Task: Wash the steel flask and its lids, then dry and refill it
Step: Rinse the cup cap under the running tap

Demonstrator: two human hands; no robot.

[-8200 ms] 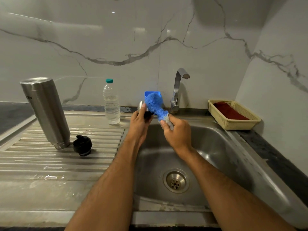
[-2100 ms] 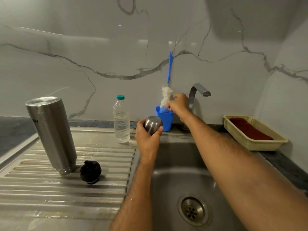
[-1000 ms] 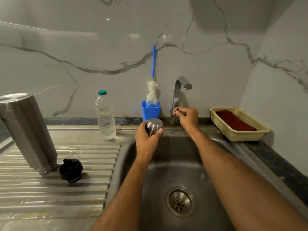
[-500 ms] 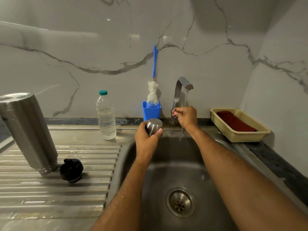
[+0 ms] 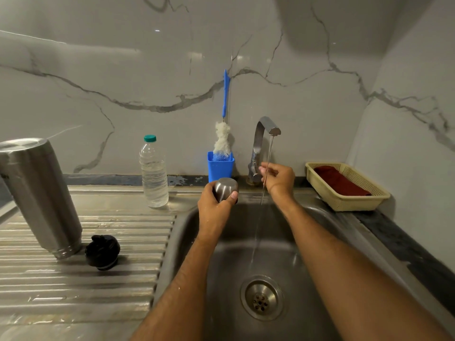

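1. No writing can be read anywhere: the flask [image 5: 39, 195] shows only a dark smudge at its left edge, and the bottle [image 5: 154, 172] bears no legible label, just a teal cap.
2. The left hand [image 5: 214, 207] grips the steel cap [image 5: 225, 189] from below, fingers curled round it, over the back left edge of the sink [image 5: 307, 242].
3. The right hand [image 5: 279, 179] is up by the tap [image 5: 261, 146], fingers loosely curled and holding nothing, just beside the tap's base; whether they touch it I cannot tell.
4. A thin stream of water [image 5: 267, 173] falls from the spout, passes just in front of the right hand and runs down toward the drain [image 5: 262, 299].
5. The flask stands mouth down and tilted on the ribbed drainboard [image 5: 86, 279] at far left, its top cut by the picture's edge.
6. The black lid [image 5: 103, 252] lies on the drainboard just beside the flask's mouth.
7. The bottle stands upright at the back of the drainboard, near the sink's left rim.
8. A blue holder [image 5: 220, 168] sits against the wall behind the steel cap, with a brush [image 5: 222, 139] standing in it, its blue handle up.
9. A yellow basket [image 5: 349, 203] with a red cloth [image 5: 341, 183] rests on the dark counter right of the sink, close to the corner wall.
10. The basin between the forearms is open down to the drain; the front of the drainboard is wet and bare.
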